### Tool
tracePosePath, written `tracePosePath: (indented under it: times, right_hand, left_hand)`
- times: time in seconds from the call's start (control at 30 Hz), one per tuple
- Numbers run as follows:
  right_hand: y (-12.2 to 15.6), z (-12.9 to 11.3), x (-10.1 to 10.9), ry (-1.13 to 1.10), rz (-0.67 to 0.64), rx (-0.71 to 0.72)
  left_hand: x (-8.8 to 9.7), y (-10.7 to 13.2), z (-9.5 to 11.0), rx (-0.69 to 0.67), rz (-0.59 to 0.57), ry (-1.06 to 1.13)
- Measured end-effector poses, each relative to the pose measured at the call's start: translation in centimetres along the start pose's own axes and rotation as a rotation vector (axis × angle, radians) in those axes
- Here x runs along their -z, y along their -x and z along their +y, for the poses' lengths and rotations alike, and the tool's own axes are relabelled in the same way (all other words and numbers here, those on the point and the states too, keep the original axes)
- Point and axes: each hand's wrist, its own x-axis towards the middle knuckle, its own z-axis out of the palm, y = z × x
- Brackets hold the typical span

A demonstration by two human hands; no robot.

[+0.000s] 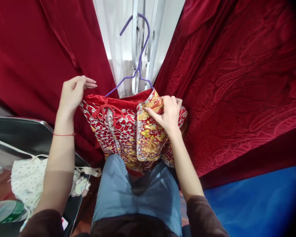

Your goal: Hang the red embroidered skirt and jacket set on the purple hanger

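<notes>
A red embroidered skirt (124, 121) with silver and gold patterns hangs on a purple hanger (141, 61) in front of my knees. Red ties make a bow near the left of its waistband. My right hand (170, 113) grips the skirt's upper right edge, thumb across the gold-patterned front panel and fingers behind. Just above the upper left corner is my left hand (75, 92), its fingers stretched out to the right and holding nothing that I can see. The hanger's hook stands free over the skirt, in front of white metal bars.
Dark red drapes (236, 82) fall on both sides of the white metal frame (155, 39). At left, a black chair (22, 126) bears a dotted cloth bag (27, 174) and a plastic bottle (7, 210). Blue fabric (256, 194) lies at the lower right.
</notes>
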Motion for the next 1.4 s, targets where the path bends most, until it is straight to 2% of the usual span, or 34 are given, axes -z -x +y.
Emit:
tracePosePath:
  times: [0.07,0.13,0.2,0.33,0.4,0.5,0.73,0.9,1.0,1.1,1.2,1.3,1.4]
  right_hand:
    - [0.1,-0.1,-0.1,0.011,-0.005,-0.003]
    - [0.3,-0.2,-0.1,0.016,-0.002,-0.012]
    - [0.3,-0.3,0.1,0.026,-0.004,-0.025]
    - [0.0,-0.2,1.3,0.068,-0.033,-0.045]
    - [-0.2,0.1,2.0,0.08,-0.056,-0.04]
    - [-0.3,0.6,2.9,0.097,-0.065,-0.033]
    - [1.4,1.7,4.5,0.178,0.027,-0.085]
    - [3.8,3.3,7.2,0.242,0.093,-0.099]
    - [5.8,3.8,9.5,0.319,0.104,-0.138]
    - [7.8,2.4,11.9,0.407,0.026,-0.257]
    - [9.5,-0.2,14.0,0.462,-0.139,-0.422]
    - [11.1,-2.0,15.4,0.423,-0.317,-0.522]
    - [13.1,-2.1,16.4,0.349,-0.506,-0.527]
  left_hand:
    - [-1.4,1.0,2.6,-0.137,-0.147,-0.092]
    - [-3.1,2.1,4.3,-0.176,-0.225,-0.237]
    - [-4.6,2.8,4.7,-0.168,-0.182,-0.346]
    - [-5.9,2.7,2.7,-0.162,-0.014,-0.432]
    - [-5.8,2.1,1.7,-0.177,0.021,-0.446]
    - [-5.1,1.4,1.0,-0.207,-0.001,-0.465]
    - [-3.3,1.6,1.6,-0.21,-0.044,-0.467]
    - [-2.7,1.6,1.7,-0.205,-0.032,-0.461]
    - [-2.3,1.5,2.1,-0.204,-0.012,-0.532]
    - [-1.7,1.8,3.1,-0.164,-0.051,-0.705]
    - [-1.1,2.5,4.6,-0.109,-0.095,-0.823]
    - [-0.8,3.5,6.1,-0.058,-0.078,-0.831]
    - [-0.7,4.2,7.3,-0.015,-0.088,-0.775]
